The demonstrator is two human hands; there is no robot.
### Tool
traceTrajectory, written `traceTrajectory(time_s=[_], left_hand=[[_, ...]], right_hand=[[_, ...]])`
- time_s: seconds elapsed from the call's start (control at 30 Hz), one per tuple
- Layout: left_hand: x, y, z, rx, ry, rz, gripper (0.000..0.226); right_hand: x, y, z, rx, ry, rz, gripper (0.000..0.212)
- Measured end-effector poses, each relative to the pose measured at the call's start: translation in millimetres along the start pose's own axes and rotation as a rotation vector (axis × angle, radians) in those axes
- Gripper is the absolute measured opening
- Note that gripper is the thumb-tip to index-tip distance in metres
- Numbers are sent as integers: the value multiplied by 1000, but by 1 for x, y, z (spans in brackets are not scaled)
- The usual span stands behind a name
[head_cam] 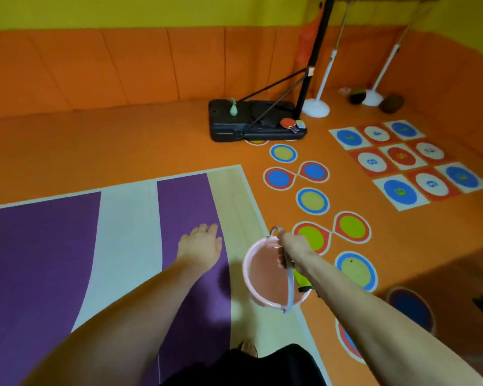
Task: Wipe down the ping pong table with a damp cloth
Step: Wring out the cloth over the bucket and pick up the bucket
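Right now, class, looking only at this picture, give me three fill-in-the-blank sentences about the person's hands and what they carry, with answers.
1. The right hand holds the pink bucket by its ____.
2. The left hand holds ____.
3. A red paddle lies on the ____ stand base.

Missing words: handle; nothing; black

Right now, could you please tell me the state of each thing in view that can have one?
Pink bucket: carried by its handle, upright, liquid inside.
Bucket handle: raised, gripped.
Right hand: curled round the handle.
Left hand: open, fingers relaxed, holding nothing.
Red paddle: lying flat on the black hoop base.
Cloth, ping pong table: not in view.
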State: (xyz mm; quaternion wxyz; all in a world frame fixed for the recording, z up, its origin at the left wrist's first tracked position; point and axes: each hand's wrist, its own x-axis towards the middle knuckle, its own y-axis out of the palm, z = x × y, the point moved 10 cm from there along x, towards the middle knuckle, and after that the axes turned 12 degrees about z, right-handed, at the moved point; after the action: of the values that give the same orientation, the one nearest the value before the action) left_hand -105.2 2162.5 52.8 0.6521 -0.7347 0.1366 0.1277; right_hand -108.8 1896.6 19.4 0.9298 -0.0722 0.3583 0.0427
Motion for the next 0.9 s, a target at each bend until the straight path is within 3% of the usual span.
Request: traceTrajectory(time_s=[0.3,0.67,0.9], left_hand=[[158,-83,102,-154,-122,-82,46],[431,-214,251,-72,-111,-81,43],[593,-277,298,-74,-87,-99,38]], right_hand=[[178,59,162,-135,15,45,36],[367,143,381,-116,-33,69,40],[494,199,517,-96,-42,98,34]])
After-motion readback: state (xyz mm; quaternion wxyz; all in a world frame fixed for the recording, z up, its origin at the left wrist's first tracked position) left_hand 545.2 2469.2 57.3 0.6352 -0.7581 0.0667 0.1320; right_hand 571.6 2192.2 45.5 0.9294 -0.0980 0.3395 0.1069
